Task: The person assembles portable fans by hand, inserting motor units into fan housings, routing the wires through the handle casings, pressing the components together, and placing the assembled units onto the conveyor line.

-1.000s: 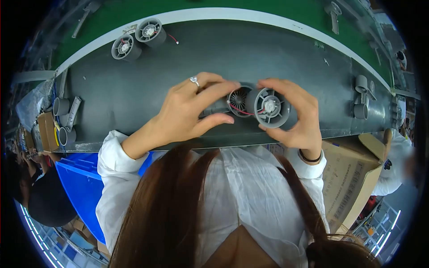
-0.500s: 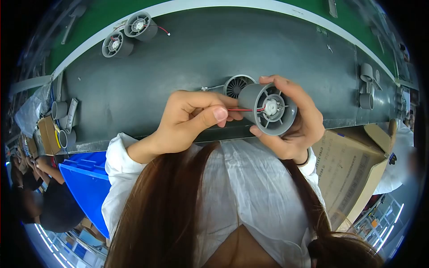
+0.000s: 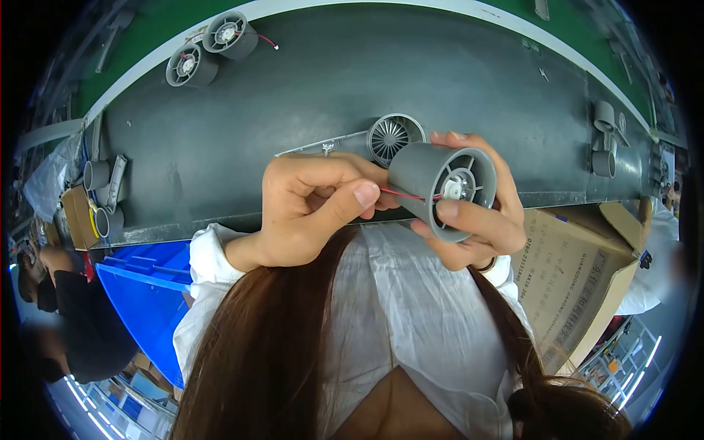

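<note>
My right hand [image 3: 488, 220] is wrapped round a grey cylindrical fan housing [image 3: 418, 172], its spoked end with a white motor turned to the right. One finger of that hand reaches over the rim near the motor. Between thumb and fingers, my left hand [image 3: 315, 205] pinches the red wire [image 3: 400, 193] that runs from the motor over the rim. Just behind the housing, a grey ring part with a finned grille [image 3: 394, 139] and a long flat arm lies on the dark work surface [image 3: 308, 81].
Two fan housings [image 3: 230, 37] stand at the back left, one with a loose red wire. Grey parts lie at the left [image 3: 97, 174] and right [image 3: 603, 163] ends. A blue bin [image 3: 147, 293] and a cardboard box [image 3: 568, 282] flank my body. People are at both sides.
My left hand has moved from the ring part to the red wire and pinches it. The housing is tilted and turned in my right hand, and a right finger has moved onto its open end.
</note>
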Action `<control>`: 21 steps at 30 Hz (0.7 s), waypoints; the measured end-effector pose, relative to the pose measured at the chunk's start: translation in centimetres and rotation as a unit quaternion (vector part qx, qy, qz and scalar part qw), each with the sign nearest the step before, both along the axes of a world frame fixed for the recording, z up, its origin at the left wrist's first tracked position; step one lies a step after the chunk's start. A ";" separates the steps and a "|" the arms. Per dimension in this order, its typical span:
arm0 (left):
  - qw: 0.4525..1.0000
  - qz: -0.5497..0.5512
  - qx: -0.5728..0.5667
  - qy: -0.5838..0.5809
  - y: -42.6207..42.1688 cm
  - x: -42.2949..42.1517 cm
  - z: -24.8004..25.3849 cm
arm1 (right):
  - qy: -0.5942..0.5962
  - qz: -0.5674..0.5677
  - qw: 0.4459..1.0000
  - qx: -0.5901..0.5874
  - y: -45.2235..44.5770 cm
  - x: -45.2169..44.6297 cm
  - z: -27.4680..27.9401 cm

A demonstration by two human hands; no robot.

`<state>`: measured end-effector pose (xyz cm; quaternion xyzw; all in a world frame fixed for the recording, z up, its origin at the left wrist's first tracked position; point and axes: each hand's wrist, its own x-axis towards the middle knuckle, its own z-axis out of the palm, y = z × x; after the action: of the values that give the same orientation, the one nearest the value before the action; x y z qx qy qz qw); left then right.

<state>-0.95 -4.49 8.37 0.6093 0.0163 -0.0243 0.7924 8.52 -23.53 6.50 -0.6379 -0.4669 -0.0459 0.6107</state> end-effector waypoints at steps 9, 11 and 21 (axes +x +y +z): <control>0.998 0.012 0.067 -0.015 -0.3 -1.0 -0.4 | -0.048 -0.066 0.994 -0.071 0.1 -0.9 1.1; 0.996 0.012 0.080 -0.021 -0.4 -1.1 -0.3 | -0.042 -0.058 0.995 -0.067 -0.1 -0.8 1.2; 0.995 0.094 0.019 -0.015 -1.7 -0.7 -0.5 | -0.098 -0.024 0.990 -0.100 -0.8 -1.3 1.5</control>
<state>-1.65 -6.24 7.84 0.6204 0.0619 0.0600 0.7796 7.26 -24.37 7.95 -0.6991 -0.5115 -0.0763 0.4938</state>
